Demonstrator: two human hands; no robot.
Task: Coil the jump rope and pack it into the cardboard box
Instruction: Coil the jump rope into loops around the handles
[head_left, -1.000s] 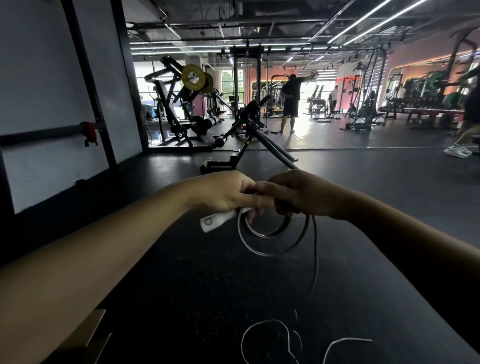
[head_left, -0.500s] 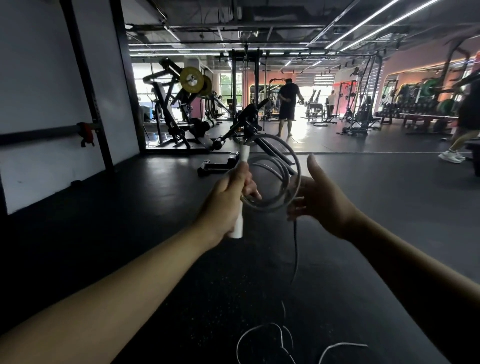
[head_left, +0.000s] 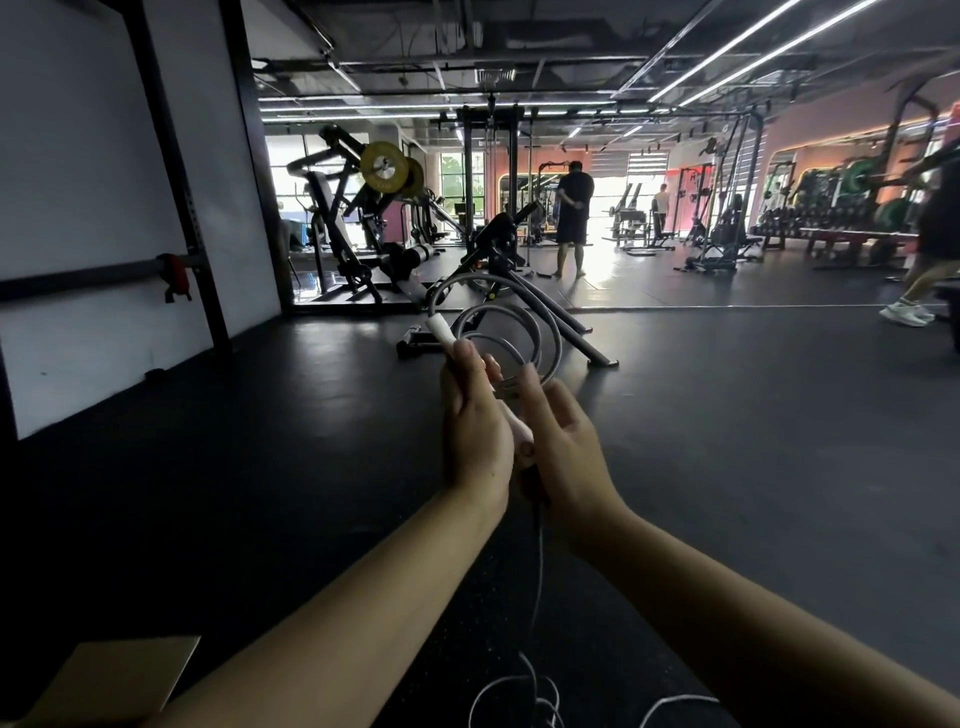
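My left hand (head_left: 475, 426) grips the white handle (head_left: 440, 328) of the jump rope and holds it tilted up and to the left. Several grey loops of the rope (head_left: 540, 332) stand coiled above both hands. My right hand (head_left: 563, 447) sits right beside the left, fingers curled around the rope where it leaves the coil. From there the loose rope (head_left: 540, 571) hangs down to the floor and lies in loops (head_left: 524, 701) at the bottom. A cardboard flap of the box (head_left: 114, 675) shows at the lower left corner.
The floor (head_left: 260, 441) is dark rubber matting. A black bench frame (head_left: 498, 291) stands just behind the coil, a plate-loaded machine (head_left: 363, 218) behind it to the left. A person (head_left: 574, 218) stands farther back and another walks at the right edge (head_left: 930, 260).
My right hand, open and apart half a second ago, has come in against the left and closed on the rope. The coil has grown by a loop and sits lower and nearer.
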